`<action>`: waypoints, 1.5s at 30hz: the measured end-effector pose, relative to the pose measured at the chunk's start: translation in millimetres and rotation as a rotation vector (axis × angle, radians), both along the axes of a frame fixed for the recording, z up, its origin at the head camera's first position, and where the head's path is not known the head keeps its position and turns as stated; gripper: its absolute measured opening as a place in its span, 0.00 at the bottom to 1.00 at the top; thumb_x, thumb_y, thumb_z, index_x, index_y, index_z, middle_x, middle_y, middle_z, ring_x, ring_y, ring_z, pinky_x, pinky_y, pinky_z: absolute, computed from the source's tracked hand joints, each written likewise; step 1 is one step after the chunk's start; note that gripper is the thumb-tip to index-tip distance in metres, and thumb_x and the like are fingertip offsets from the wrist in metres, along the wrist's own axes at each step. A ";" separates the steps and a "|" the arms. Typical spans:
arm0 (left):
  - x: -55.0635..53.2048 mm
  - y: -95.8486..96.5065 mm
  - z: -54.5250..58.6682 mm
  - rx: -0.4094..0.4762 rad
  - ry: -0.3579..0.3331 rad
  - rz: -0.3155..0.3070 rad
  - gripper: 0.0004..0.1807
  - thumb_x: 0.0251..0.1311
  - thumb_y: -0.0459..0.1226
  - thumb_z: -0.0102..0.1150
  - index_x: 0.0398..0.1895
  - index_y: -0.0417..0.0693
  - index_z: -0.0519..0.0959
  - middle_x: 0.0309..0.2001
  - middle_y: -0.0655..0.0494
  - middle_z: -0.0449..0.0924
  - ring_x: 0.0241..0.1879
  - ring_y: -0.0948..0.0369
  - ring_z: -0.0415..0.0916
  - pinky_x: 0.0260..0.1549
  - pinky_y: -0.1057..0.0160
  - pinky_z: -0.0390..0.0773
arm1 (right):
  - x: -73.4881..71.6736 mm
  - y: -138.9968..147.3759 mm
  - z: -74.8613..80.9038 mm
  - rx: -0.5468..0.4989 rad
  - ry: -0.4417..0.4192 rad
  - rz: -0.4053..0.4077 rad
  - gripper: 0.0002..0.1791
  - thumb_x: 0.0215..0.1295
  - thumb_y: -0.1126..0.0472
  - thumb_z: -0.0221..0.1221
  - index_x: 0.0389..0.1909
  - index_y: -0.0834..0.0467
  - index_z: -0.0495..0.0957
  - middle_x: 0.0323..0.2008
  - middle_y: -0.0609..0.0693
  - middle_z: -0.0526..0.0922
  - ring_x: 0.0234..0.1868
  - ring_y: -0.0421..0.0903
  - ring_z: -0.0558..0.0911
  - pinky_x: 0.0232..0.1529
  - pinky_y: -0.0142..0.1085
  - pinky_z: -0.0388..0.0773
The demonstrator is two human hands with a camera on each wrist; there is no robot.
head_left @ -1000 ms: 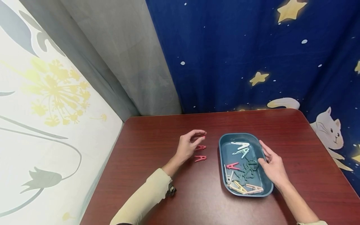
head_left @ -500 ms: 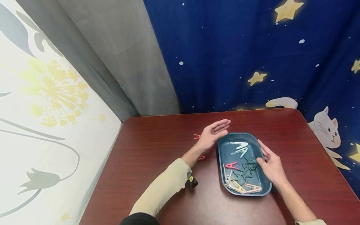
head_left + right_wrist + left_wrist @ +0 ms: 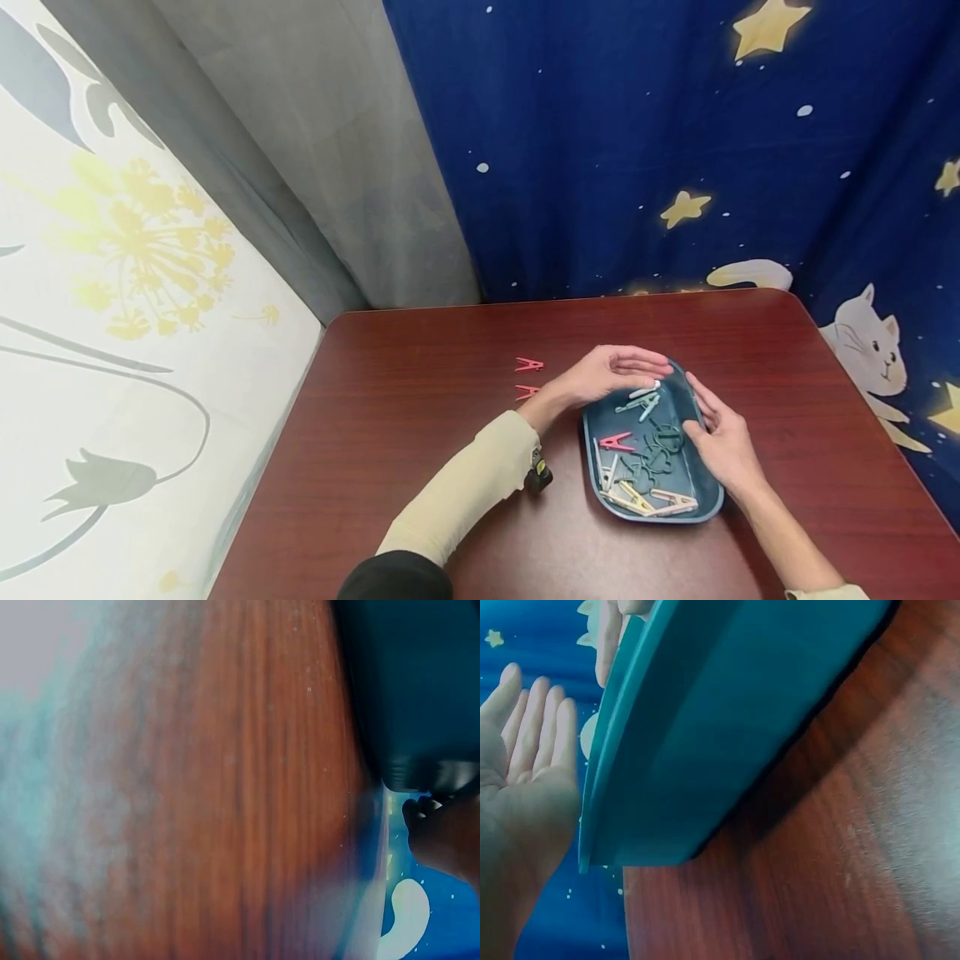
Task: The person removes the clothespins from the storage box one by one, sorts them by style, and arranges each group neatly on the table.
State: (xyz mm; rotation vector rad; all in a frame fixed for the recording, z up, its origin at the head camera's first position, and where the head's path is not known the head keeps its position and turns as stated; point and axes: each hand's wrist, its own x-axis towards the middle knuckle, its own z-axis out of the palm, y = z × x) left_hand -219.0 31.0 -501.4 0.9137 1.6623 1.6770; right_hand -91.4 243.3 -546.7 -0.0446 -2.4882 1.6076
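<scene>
A: What worries you about the tray (image 3: 688,468)?
B: It sits on the surface (image 3: 420,375), held only at its right side, so a push from the left could turn it, I'd judge.
A: And what's in it?
B: The dark green pieces (image 3: 660,458) overlap near the middle; pull one and others may come along. At the far end, a pale green clip (image 3: 649,406) and a white clip (image 3: 643,392) lie close together, so a careless thumb could knock one into the other.
A: The left grip (image 3: 609,372)?
B: Fingers straight, nothing held that I can see, over that far end. It hides part of the white clip, so fumbling seems likely.
A: The right grip (image 3: 723,442)?
B: Thumb over the rim, fingers outside: it holds the tray. Squeezing unevenly might tip it.
A: Further out?
B: Two red clips (image 3: 529,364) lie to the left. The left wrist (image 3: 546,406) seems to overlap the closer one; a low sleeve (image 3: 465,479) might drag it.
</scene>
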 end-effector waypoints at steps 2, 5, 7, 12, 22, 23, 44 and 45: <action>-1.3 1.4 -1.4 -0.063 -0.005 -0.067 0.21 0.73 0.29 0.64 0.67 0.39 0.80 0.60 0.47 0.86 0.60 0.64 0.83 0.63 0.65 0.76 | 0.1 -0.2 -0.8 0.006 -0.003 0.002 0.41 0.71 0.77 0.58 0.83 0.57 0.61 0.71 0.65 0.71 0.65 0.40 0.76 0.45 0.16 0.70; -2.7 1.7 -2.4 -0.145 -0.008 -0.168 0.20 0.72 0.29 0.65 0.65 0.38 0.81 0.58 0.48 0.87 0.59 0.63 0.84 0.62 0.64 0.78 | 0.3 -0.7 -1.6 0.003 0.010 0.008 0.41 0.70 0.77 0.58 0.82 0.58 0.61 0.71 0.66 0.71 0.63 0.31 0.75 0.45 0.17 0.70; -3.5 2.1 -2.5 -0.190 -0.013 -0.231 0.19 0.71 0.27 0.65 0.63 0.37 0.82 0.58 0.46 0.87 0.58 0.60 0.85 0.61 0.63 0.79 | 0.2 -0.7 -1.5 -0.007 0.025 0.010 0.41 0.69 0.78 0.59 0.82 0.58 0.62 0.71 0.66 0.71 0.62 0.30 0.75 0.47 0.15 0.69; -3.5 7.3 -1.9 -0.292 -0.029 -0.360 0.18 0.69 0.24 0.64 0.61 0.33 0.81 0.57 0.39 0.86 0.56 0.59 0.86 0.59 0.62 0.81 | -0.8 0.2 -0.4 -0.006 0.021 0.010 0.41 0.69 0.78 0.59 0.82 0.57 0.62 0.71 0.67 0.71 0.66 0.45 0.76 0.52 0.14 0.68; 2.3 16.9 -3.8 -0.532 0.063 -0.434 0.18 0.69 0.15 0.54 0.54 0.35 0.84 0.48 0.51 0.90 0.47 0.64 0.84 0.40 0.64 0.82 | -0.9 1.5 -0.8 0.010 0.011 -0.004 0.42 0.68 0.79 0.58 0.82 0.57 0.62 0.70 0.67 0.72 0.67 0.51 0.76 0.51 0.13 0.68; 2.3 17.2 -4.7 -0.543 0.065 -0.437 0.19 0.69 0.13 0.52 0.53 0.34 0.84 0.47 0.51 0.91 0.47 0.65 0.84 0.42 0.66 0.82 | -0.6 1.4 -0.6 0.007 0.014 -0.003 0.42 0.68 0.79 0.59 0.82 0.57 0.63 0.70 0.67 0.72 0.66 0.47 0.76 0.51 0.13 0.68; 14.9 22.0 -1.8 -0.813 0.565 -0.434 0.24 0.65 0.15 0.51 0.43 0.54 0.83 0.37 0.67 0.84 0.38 0.73 0.77 0.42 0.78 0.74 | -1.5 1.9 -0.9 0.013 -0.021 -0.009 0.42 0.69 0.79 0.57 0.83 0.57 0.61 0.72 0.67 0.70 0.68 0.65 0.73 0.41 0.19 0.68; 15.3 21.8 -1.4 -0.818 0.586 -0.438 0.24 0.65 0.15 0.52 0.43 0.55 0.83 0.37 0.68 0.83 0.38 0.73 0.77 0.42 0.79 0.73 | -1.6 2.0 -0.8 0.011 -0.023 -0.009 0.42 0.69 0.79 0.57 0.83 0.57 0.61 0.72 0.67 0.70 0.68 0.65 0.73 0.41 0.19 0.68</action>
